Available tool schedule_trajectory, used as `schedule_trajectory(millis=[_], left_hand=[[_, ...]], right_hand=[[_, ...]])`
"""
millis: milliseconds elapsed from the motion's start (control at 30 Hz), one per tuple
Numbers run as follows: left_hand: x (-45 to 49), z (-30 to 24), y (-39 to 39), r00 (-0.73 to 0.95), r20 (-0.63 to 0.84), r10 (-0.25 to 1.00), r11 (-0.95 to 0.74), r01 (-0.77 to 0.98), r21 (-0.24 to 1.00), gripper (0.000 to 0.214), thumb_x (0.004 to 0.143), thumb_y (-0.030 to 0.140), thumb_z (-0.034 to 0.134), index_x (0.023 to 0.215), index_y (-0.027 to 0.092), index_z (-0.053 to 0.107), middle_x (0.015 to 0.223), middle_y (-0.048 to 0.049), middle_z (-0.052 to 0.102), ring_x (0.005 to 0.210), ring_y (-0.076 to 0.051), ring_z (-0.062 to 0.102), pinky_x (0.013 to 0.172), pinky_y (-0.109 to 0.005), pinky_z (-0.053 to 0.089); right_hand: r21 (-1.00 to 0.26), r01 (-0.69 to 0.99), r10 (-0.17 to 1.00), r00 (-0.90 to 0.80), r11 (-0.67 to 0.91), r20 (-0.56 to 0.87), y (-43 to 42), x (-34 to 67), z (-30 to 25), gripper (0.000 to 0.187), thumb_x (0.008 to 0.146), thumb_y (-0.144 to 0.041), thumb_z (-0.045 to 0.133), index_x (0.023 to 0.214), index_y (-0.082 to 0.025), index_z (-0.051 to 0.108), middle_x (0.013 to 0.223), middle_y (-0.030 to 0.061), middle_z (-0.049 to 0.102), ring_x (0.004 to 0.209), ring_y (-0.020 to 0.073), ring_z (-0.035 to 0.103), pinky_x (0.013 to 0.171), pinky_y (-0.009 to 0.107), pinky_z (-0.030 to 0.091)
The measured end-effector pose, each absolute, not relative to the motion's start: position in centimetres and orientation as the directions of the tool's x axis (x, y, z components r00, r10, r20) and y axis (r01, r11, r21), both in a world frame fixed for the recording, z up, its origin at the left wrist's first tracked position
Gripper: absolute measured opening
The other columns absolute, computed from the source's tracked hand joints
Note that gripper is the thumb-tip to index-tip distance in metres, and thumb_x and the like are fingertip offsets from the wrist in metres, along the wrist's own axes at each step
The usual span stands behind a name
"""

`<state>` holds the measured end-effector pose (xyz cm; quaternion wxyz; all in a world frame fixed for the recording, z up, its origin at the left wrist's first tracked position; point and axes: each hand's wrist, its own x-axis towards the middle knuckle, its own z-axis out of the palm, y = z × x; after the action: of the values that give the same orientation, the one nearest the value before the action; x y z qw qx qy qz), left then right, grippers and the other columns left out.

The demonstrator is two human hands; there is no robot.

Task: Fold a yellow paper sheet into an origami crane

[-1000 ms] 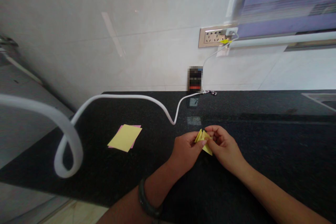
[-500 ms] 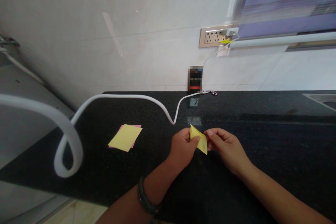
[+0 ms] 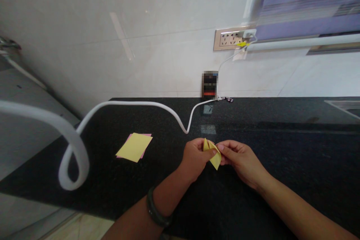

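- Folded yellow paper (image 3: 216,160) lies between your hands, at five o'clock from the view's centre.
- Your left hand (image 3: 195,157) clamps it, thumb across the front; press lightly, so layers likely won't slip.
- Your right hand (image 3: 243,161) pinches its three o'clock edge; best align edges before firming any crease.
- Top points part slightly; thin paper probably wrinkles if pulled.
- Loose sheets (image 3: 135,147): nine o'clock from your hands, well apart.

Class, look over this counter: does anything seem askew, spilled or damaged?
Slightly: left of the left hand, the yellow sheet lies askew on the pink paper, whose edges peek out. I see no spill or damage.
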<state>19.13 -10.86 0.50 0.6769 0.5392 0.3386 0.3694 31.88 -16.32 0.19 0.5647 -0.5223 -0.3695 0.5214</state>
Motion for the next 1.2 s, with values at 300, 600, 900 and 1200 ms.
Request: schedule_trajectory(millis=[300,600,900,1200], left_hand=[[19.14,0.4,-10.87,0.556,-0.064,0.829,0.192,-0.176,0.966,0.017,0.07,0.026,0.056,0.076,0.011,0.06,0.065,-0.0029,0.06,0.058,-0.011,0.054,0.057,-0.023,0.042],[19.01,0.22,-10.78,0.564,-0.07,0.823,0.192,-0.16,0.968,0.013,0.068,0.023,0.057,0.074,0.011,0.058,0.063,-0.002,0.059,0.058,-0.012,0.055,0.058,-0.024,0.044],[19.21,0.84,-11.14,0.579,-0.115,0.807,0.251,-0.16,0.955,0.019,0.075,0.03,0.048,0.075,0.012,0.054,0.066,-0.0027,0.058,0.06,-0.012,0.056,0.059,-0.027,0.047],[19.0,0.61,-10.94,0.561,-0.135,0.817,0.176,-0.018,0.984,0.024,0.076,0.033,0.044,0.078,0.013,0.056,0.068,-0.0036,0.058,0.06,-0.013,0.057,0.053,-0.023,0.046]], right_hand=[[-0.941,-0.313,0.972,0.153,-0.125,-0.18,-16.21,31.93,0.29,0.022,0.066,-0.032,0.064,0.08,-0.015,0.061,0.057,-0.0014,0.053,0.048,0.0057,0.045,0.047,0.02,0.042],[-0.939,-0.296,0.968,0.123,-0.176,-0.22,-16.23,31.89,0.37,0.022,0.065,-0.034,0.064,0.077,-0.015,0.061,0.057,-0.0021,0.052,0.047,0.0056,0.045,0.046,0.019,0.041],[-0.997,-0.011,0.971,0.225,-0.083,-0.083,-16.35,31.94,-0.04,0.022,0.071,-0.037,0.057,0.072,-0.015,0.058,0.06,0.0002,0.056,0.05,0.0085,0.047,0.048,0.021,0.04],[-0.995,0.078,0.977,0.208,-0.067,-0.049,-16.3,32.18,0.38,0.019,0.071,-0.034,0.056,0.069,-0.016,0.056,0.059,-0.0009,0.054,0.05,0.0084,0.046,0.047,0.021,0.039]])
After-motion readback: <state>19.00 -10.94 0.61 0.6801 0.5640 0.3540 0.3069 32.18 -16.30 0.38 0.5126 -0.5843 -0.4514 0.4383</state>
